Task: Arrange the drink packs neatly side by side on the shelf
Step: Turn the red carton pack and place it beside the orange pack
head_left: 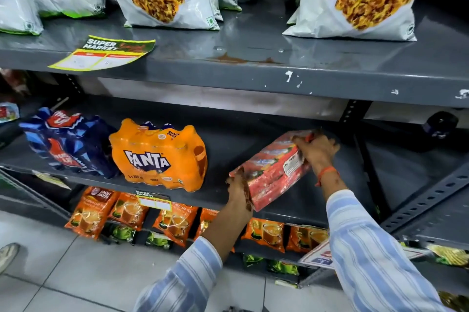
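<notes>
Head view looks forward and down, close on the middle shelf [228,144].

Bare shelf [228,144] lies open between the Fanta pack [158,155] at my nine o'clock and the red pack [272,169] in my hands. At three o'clock more bare shelf runs past the upright post [365,159]. At twelve, the upper shelf's edge [253,78] caps headroom. The blue pack [67,141] touches the Fanta pack's far side.

Shelf [253,144]: dark grey. Packs: blue with red [68,144]; orange [160,156]; red [271,172]. Sleeves [368,248]: blue-white stripes. Wristband [326,173]: orange.
</notes>
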